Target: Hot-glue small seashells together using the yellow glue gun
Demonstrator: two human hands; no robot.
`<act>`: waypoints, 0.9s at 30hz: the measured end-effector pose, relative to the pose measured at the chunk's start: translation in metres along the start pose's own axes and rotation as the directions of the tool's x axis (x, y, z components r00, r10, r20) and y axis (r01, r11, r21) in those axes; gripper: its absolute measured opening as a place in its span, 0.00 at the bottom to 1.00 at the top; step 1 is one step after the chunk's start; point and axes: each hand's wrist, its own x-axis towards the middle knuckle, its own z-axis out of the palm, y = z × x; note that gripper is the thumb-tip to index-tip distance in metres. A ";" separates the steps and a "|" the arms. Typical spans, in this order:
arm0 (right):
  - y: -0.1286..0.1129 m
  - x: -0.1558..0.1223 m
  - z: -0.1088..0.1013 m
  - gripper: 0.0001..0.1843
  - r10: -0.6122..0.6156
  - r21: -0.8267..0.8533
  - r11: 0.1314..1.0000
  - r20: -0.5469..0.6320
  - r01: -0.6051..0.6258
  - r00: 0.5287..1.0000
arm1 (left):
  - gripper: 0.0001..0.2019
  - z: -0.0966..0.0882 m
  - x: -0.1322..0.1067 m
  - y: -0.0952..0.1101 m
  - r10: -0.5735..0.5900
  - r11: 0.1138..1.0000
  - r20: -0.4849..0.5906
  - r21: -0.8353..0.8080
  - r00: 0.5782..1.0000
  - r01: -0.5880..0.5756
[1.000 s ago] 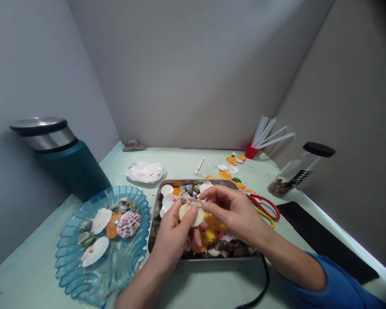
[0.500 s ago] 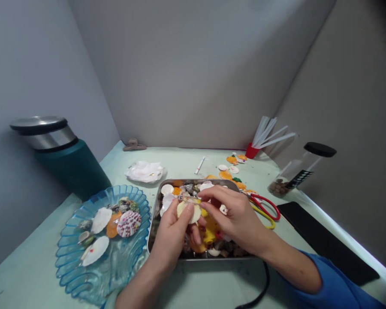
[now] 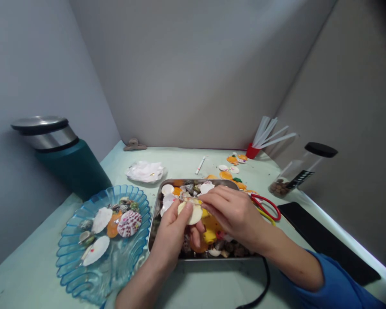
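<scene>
My left hand (image 3: 173, 234) is closed on a cream scallop shell (image 3: 190, 212), held up over a metal tray (image 3: 154, 223) filled with several shells of mixed colours. My right hand (image 3: 234, 212) is pinched at the shell's top edge, holding a thin pale stick-like thing (image 3: 189, 199) that lies across the shell; I cannot make out what it is. Both hands hover just above the tray's middle.
A blue glass dish (image 3: 116, 266) with several shells sits left of the tray. A teal bin (image 3: 67, 163), crumpled tissue (image 3: 145, 171), red-handled scissors (image 3: 266, 207), a red cup of white sticks (image 3: 257, 146), a black-lidded jar (image 3: 300, 169) and a black slab (image 3: 321, 240) stand around. A black cable (image 3: 260, 287) runs by my right arm.
My right hand has lowered its fingers from above the shell onto its top edge, moving slightly left. My left hand has kept the shell almost still.
</scene>
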 end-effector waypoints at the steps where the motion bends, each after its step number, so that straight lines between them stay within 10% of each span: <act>1: 0.001 0.000 0.001 0.12 -0.027 -0.041 0.999 -0.002 0.027 1.000 | 0.10 0.000 0.000 0.000 -0.003 1.000 0.004 -0.004 1.000 0.003; 27: 0.004 0.000 0.004 0.15 -0.050 -0.114 0.992 -0.026 0.047 0.998 | 0.14 0.002 -0.001 0.000 -0.010 1.000 -0.025 0.028 1.000 0.011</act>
